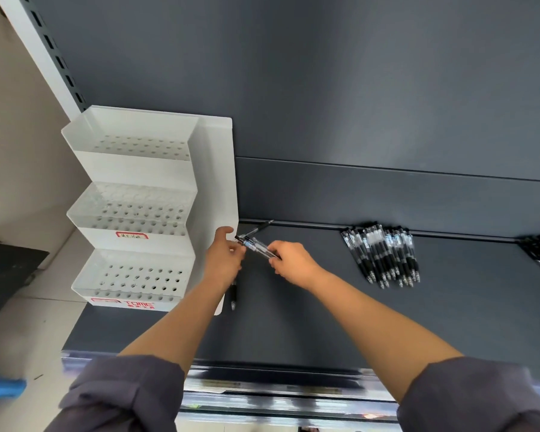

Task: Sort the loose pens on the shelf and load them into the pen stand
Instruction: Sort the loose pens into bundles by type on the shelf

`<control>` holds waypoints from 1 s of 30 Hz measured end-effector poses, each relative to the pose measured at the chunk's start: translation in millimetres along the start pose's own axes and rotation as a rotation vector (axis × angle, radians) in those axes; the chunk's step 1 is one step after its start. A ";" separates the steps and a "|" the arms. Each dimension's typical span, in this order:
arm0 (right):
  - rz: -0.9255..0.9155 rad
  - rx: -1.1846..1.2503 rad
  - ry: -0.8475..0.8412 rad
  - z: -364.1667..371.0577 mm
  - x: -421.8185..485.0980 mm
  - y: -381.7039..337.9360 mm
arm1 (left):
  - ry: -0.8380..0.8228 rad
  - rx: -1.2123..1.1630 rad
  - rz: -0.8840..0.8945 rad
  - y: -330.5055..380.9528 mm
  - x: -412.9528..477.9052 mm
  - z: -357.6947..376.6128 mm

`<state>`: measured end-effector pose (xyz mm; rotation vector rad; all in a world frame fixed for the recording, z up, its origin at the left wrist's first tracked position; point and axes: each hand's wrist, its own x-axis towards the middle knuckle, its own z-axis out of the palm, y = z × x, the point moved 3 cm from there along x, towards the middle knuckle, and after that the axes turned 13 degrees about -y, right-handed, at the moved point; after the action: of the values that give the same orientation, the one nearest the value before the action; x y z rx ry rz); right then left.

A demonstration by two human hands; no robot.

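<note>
Now, left hand (pixel 225 255): I see it pinching pens (pixel 258 245);
right hand (pixel 292 263): gripping the same pens;
pen stand (pixel 138 169): just beside

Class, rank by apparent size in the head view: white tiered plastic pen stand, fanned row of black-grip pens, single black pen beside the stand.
Largest: white tiered plastic pen stand.
Then fanned row of black-grip pens.
Smallest: single black pen, partly hidden.
</note>
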<state>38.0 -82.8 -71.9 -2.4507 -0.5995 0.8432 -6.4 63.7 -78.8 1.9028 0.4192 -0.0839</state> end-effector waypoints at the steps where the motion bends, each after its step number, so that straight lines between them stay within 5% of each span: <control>1: 0.030 -0.002 0.007 -0.8 1.4 2.8 | 0.014 0.130 -0.032 -3.9 0.5 -2.5; 8: 0.118 0.033 0.005 -0.1 2.8 20.3 | -0.163 0.647 -0.198 -20.4 -3.7 5.7; 16: 0.142 0.082 0.095 -5.3 3.8 30.4 | -0.138 0.979 -0.015 -7.2 5.0 18.6; 30: 0.238 0.134 0.208 -31.4 -15.3 72.9 | -0.082 1.129 0.151 4.9 52.3 43.7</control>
<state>65.5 -157.9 -84.2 -2.4754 -0.1732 0.6797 50.3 35.0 -104.0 3.0174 0.1552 -0.3541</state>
